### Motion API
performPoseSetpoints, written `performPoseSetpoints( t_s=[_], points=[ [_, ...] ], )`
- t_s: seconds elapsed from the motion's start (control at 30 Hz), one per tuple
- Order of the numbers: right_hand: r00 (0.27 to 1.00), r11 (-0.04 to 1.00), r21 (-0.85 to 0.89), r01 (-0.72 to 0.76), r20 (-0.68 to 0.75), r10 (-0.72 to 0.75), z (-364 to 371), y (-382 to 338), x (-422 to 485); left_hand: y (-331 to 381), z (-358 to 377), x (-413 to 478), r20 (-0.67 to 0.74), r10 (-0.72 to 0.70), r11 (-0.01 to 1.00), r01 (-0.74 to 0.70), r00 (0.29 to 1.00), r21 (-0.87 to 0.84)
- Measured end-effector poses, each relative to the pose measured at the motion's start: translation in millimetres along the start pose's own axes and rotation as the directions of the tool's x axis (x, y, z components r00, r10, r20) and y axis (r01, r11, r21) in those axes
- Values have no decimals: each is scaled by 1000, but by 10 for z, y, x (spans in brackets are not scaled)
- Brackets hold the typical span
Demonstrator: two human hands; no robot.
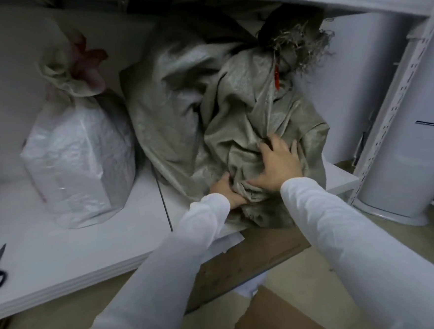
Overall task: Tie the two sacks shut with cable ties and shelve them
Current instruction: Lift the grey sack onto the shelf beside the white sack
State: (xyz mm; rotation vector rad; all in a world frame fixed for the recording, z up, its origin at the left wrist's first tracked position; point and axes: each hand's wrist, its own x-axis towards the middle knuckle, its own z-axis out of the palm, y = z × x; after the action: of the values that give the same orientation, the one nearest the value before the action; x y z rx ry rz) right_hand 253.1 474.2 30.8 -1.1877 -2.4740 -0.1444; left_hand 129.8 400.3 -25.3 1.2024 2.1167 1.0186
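the grey sack (pixel 232 106) is steadied on the shelf (pixel 75 246), seemingly for seating: its fabric is gripped by the left hand (pixel 228 193), while the right hand (pixel 277 160) is pressed flat, fingers spread.

Left hand (pixel 225 193) partly hidden in sack (pixel 232 111) folds; blurred red strip (pixel 277 79), perhaps a tie.

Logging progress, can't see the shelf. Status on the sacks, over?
Left hand grips grey sack, right hand presses on it. Sack on shelf, red tie at neck. White sack beside, neck gathered. No obstruction seen.
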Motion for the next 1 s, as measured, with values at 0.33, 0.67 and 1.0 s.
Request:
performPoseSetpoints(
  t_s=[0.33,0.67,1.0],
  points=[
    [995,973,-218,-78,-76,62,313,-135,-114,-82,-995,86,-600,-194,981,148,776,-125],
    [958,978,-179,-111,-282,57,631,-221,-147,-63,-866,667,-371,-207,971,144,905,-189],
    [988,978,-185,-100,-137,75,635,20,385,214,-395,979,-4,-11,957,9,1000,-289]
  ],
)
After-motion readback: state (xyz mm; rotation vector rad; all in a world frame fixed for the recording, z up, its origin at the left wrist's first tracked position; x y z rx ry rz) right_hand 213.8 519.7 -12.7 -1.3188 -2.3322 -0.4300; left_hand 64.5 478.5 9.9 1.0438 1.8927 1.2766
